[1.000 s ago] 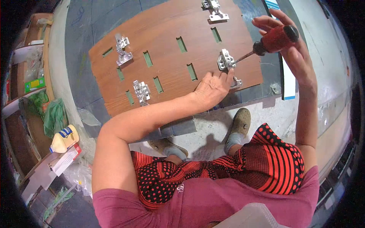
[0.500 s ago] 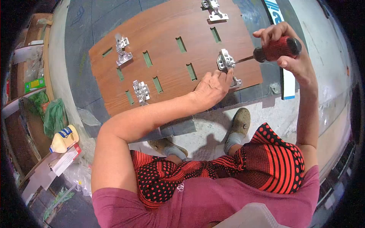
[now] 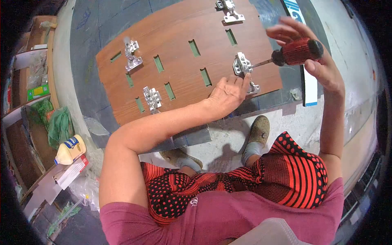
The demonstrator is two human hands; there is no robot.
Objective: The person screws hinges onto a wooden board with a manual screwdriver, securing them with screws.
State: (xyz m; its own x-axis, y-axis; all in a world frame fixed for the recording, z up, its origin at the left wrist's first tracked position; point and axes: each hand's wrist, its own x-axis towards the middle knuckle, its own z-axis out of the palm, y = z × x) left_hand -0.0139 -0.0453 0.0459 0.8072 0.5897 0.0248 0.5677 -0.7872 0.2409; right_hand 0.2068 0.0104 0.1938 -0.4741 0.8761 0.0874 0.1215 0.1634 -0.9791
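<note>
A brown wooden panel point(image 3: 183, 49) with several green-bottomed slots carries several silver cabinet hinges. My left hand point(image 3: 228, 94) is closed, its fingertips pressed on the near right hinge point(image 3: 243, 64); what lies under the fingertips is partly hidden. A screwdriver point(image 3: 297, 52) with a red and black handle points left, its tip at that same hinge. Around its handle is my right hand point(image 3: 320, 61), fingers stretched out and loosened, thumb below, the handle lying between them. Other hinges lie at the top right point(image 3: 230, 11), the left point(image 3: 132, 55) and the near left point(image 3: 152, 99).
Beneath the panel is a dark work surface point(image 3: 87, 45). A white and blue strip point(image 3: 310, 90) lies right of the panel. At left, shelves hold a green plastic bag point(image 3: 60, 124), and a cream-coloured bottle point(image 3: 70, 150) rests near cardboard. My feet point(image 3: 259, 130) stand on the floor below.
My right hand's fingers have straightened and lifted away from the screwdriver handle, with some blur. The screwdriver tip stays at the hinge. My left hand has barely moved.
</note>
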